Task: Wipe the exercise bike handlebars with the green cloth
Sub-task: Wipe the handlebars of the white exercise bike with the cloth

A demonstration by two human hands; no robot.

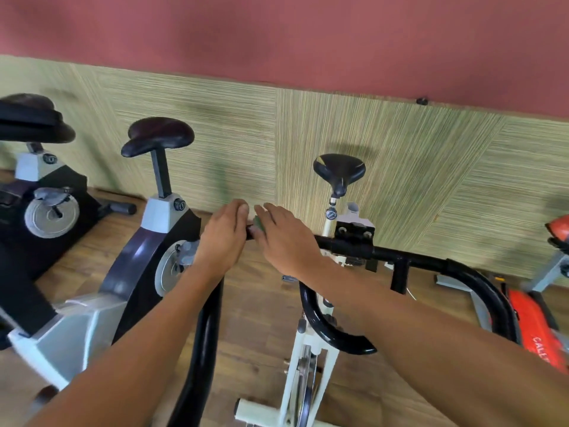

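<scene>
The black handlebars (431,266) of a white exercise bike (308,380) run across the middle of the view. Both hands meet on the left part of the crossbar. My right hand (286,238) is closed over the green cloth (258,225), of which only a small green patch shows between the two hands, pressed on the bar. My left hand (223,238) wraps the bar right beside it, at the bend where the left grip (200,349) curves down toward me. The bar under both hands is hidden.
The bike's black saddle (338,172) stands behind the bars, near the green striped wall (431,180). Two more exercise bikes (147,241) stand to the left on the wooden floor (255,318). A red machine (535,328) sits at the right edge.
</scene>
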